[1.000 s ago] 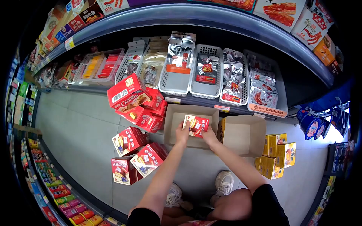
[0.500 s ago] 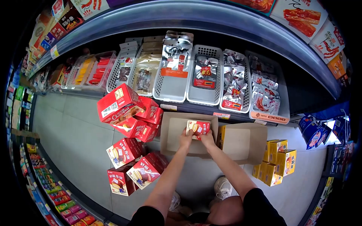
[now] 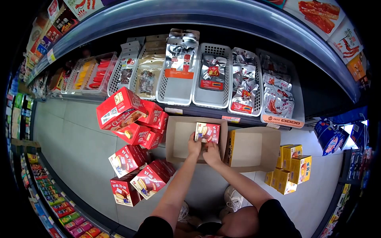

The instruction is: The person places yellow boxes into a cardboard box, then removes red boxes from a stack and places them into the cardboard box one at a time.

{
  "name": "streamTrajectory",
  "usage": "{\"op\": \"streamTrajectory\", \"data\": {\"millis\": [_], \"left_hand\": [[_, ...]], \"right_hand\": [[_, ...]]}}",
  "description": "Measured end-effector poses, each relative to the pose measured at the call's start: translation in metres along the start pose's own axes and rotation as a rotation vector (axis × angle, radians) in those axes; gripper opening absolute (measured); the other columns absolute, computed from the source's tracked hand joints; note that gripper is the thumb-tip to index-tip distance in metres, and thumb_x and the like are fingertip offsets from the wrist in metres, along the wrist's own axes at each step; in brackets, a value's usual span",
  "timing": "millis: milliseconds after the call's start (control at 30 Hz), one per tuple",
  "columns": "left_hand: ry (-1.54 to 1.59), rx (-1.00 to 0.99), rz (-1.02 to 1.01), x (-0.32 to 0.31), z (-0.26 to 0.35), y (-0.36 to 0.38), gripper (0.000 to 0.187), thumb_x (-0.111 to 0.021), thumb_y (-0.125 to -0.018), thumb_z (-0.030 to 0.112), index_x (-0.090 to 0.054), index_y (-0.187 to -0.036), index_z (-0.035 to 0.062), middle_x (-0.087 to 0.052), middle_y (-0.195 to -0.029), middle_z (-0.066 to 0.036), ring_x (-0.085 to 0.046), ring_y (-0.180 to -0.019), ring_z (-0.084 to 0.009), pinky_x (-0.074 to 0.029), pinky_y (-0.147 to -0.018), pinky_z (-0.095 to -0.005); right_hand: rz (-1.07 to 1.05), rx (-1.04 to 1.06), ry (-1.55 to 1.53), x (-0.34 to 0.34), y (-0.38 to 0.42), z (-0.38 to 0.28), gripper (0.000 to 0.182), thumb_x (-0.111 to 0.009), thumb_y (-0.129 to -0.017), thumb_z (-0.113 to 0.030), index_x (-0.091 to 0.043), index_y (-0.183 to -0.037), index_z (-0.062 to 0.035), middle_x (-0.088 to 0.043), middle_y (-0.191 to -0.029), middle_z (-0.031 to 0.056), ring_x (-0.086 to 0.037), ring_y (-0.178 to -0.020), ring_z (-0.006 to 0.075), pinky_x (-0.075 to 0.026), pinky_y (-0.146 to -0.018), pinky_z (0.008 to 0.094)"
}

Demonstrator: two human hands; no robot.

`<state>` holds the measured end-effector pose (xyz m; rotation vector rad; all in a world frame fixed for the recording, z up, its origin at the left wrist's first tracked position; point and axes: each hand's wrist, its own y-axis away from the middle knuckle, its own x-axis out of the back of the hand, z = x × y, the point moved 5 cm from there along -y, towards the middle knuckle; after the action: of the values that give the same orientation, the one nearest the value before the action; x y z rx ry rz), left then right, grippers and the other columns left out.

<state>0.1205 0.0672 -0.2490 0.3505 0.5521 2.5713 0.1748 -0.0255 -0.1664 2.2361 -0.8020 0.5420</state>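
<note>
A red and cream choco pie box (image 3: pixel 207 132) is in the right part of an open cardboard tray (image 3: pixel 175 158). My left hand (image 3: pixel 194 146) grips the box at its left near corner. My right hand (image 3: pixel 212 153) is at the near edge of the same box with fingers curled against it; the fingertips are partly hidden. To the right of this tray, a second cardboard tray (image 3: pixel 258 150) has a yellow box (image 3: pixel 231 147) standing along its left wall.
Red Chocopai boxes (image 3: pixel 123 109) are piled left of the trays, with several choco pie boxes (image 3: pixel 149 180) nearer me. Yellow boxes (image 3: pixel 299 168) are stacked on the floor at right. Beyond the trays, a low shelf holds white baskets (image 3: pixel 174 95) of snack packets.
My right hand has slid from the box's right side to its near edge, its fingers now curled. The box sits slightly farther from me, with more of its face showing.
</note>
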Motion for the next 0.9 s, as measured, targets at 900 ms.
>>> {"op": "streamTrajectory", "data": {"millis": [900], "left_hand": [[-0.503, -0.178, -0.133, -0.036, 0.043, 0.045, 0.06, -0.052, -0.075, 0.019, -0.025, -0.123, -0.0046, -0.039, -0.117, -0.025, -0.04, -0.108, -0.0352, -0.034, -0.089, -0.0374]], "right_hand": [[-0.595, 0.153, 0.8, -0.011, -0.001, 0.064, 0.054, -0.045, -0.074, -0.044, -0.047, -0.113, -0.0066, -0.047, -0.115, 0.0155, -0.039, -0.112, 0.0289, -0.006, -0.09, 0.063]]}}
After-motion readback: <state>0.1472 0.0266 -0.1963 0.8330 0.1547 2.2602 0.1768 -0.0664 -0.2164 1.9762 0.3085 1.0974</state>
